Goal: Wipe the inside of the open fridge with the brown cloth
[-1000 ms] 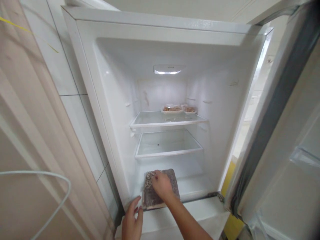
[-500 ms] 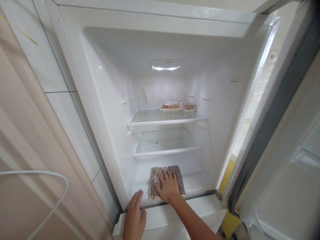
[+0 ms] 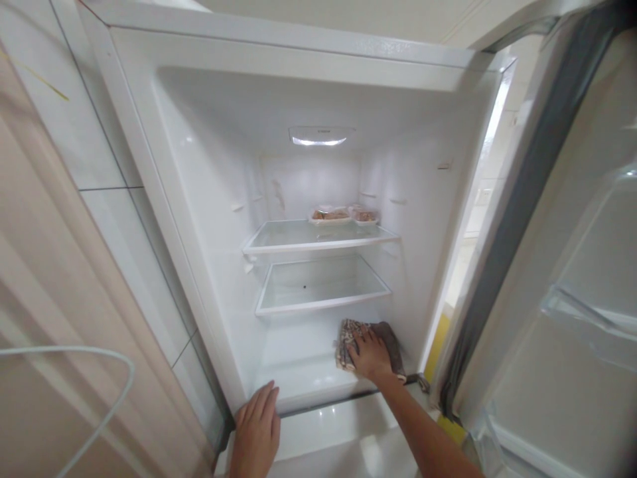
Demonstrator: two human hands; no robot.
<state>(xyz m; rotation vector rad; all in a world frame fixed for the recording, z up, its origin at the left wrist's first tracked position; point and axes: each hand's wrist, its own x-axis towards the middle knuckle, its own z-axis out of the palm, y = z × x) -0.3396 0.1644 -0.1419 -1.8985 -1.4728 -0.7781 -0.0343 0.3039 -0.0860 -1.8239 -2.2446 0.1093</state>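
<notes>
The right hand (image 3: pixel 371 356) lies flat on the folded cloth (image 3: pixel 391 335) at the fridge floor's (image 3: pixel 298 348) right, grip spread, unclamped; the left hand (image 3: pixel 256 425), fingers extended, rests at the front edge (image 3: pixel 318 394); uneven pressure could bunch the cloth.

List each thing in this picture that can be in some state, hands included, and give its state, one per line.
Right hand: spread on the cloth
Left hand: at the fridge's front left corner, holding nothing
Cloth: folded, on the fridge floor
Fridge door: open
Fridge light: lit
Upper shelf: fitted, bearing two wrapped food packs
Lower shelf: fitted beneath it
</notes>
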